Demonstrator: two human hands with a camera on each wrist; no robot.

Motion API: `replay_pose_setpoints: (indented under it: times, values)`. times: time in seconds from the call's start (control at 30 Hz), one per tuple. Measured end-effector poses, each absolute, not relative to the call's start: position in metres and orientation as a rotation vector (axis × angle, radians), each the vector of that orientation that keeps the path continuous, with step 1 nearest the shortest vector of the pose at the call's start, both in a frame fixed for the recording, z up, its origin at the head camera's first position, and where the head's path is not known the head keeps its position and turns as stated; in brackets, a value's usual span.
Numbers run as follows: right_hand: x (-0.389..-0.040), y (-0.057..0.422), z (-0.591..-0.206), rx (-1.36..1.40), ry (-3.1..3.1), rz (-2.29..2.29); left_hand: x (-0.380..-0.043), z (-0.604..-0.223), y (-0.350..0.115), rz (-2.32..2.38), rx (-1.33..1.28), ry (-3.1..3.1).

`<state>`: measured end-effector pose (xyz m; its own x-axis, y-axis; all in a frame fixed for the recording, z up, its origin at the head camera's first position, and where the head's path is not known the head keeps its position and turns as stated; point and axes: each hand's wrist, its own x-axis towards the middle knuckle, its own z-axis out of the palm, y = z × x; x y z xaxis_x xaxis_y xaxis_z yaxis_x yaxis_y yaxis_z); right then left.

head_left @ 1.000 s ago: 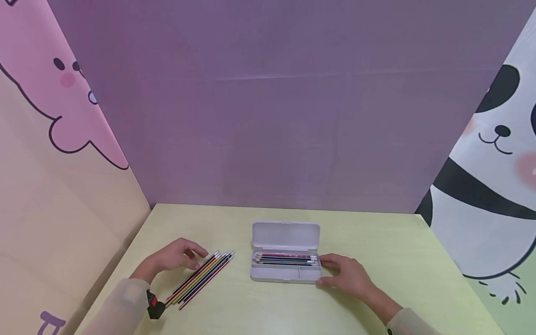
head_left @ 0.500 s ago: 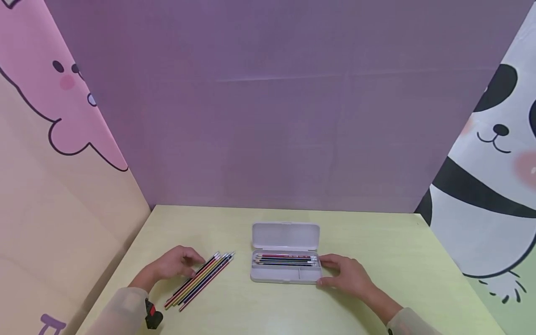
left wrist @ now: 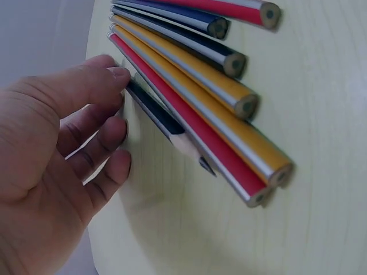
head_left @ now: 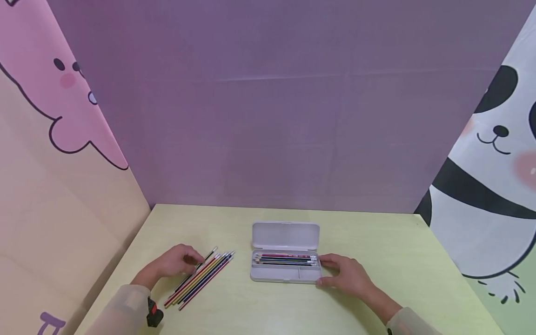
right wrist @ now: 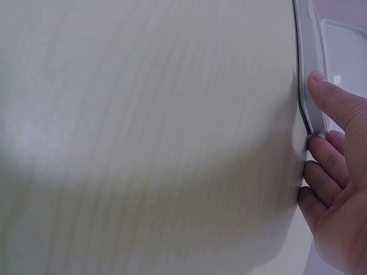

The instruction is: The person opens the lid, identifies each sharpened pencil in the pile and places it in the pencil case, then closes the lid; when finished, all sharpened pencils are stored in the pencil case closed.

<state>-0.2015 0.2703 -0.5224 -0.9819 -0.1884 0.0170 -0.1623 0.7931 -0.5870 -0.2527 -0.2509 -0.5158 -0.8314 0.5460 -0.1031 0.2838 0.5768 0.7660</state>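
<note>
My left hand [head_left: 173, 261] pinches a dark sharpened pencil [left wrist: 155, 109] between thumb and fingers. Its bare tip points toward the near side in the left wrist view. Right beside it on the table lies a slanted row of several unsharpened striped pencils [head_left: 203, 284], red, yellow, black and blue. A white pencil case [head_left: 274, 273] stands with its lid [head_left: 286, 235] raised at the middle of the table. Several red and dark pencils [head_left: 284, 260] lie in its long back compartment. My right hand [head_left: 346, 275] holds the case's right end, thumb at the near corner, as the right wrist view also shows.
The pale wooden table [head_left: 377, 242] meets a purple back panel [head_left: 284, 116]. Side walls carry a pink cartoon figure [head_left: 67, 102] and a panda [head_left: 485, 186]. A black device with a red mark [head_left: 154, 314] sits at my left wrist.
The left hand moves slightly down onto the left edge of the pencil row and takes hold of the dark pencil, which now sticks out farther at the far end. The right hand stays put.
</note>
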Motion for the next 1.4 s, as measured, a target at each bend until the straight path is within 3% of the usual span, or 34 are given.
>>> replay_pose_setpoints:
  times: [0.4,1.0,1.4]
  values:
    - [-0.202,0.267,-0.525,-0.268,2.923,-0.965,-0.250,-0.518,-0.252,1.065,0.526,2.603]
    - [-0.202,0.265,-0.531,-0.261,2.919,-0.966,-0.248,-0.511,-0.252,1.060,0.530,2.722]
    - [-0.207,0.268,-0.517,-0.287,2.930,-0.882,-0.258,-0.472,-0.196,1.110,0.682,2.731]
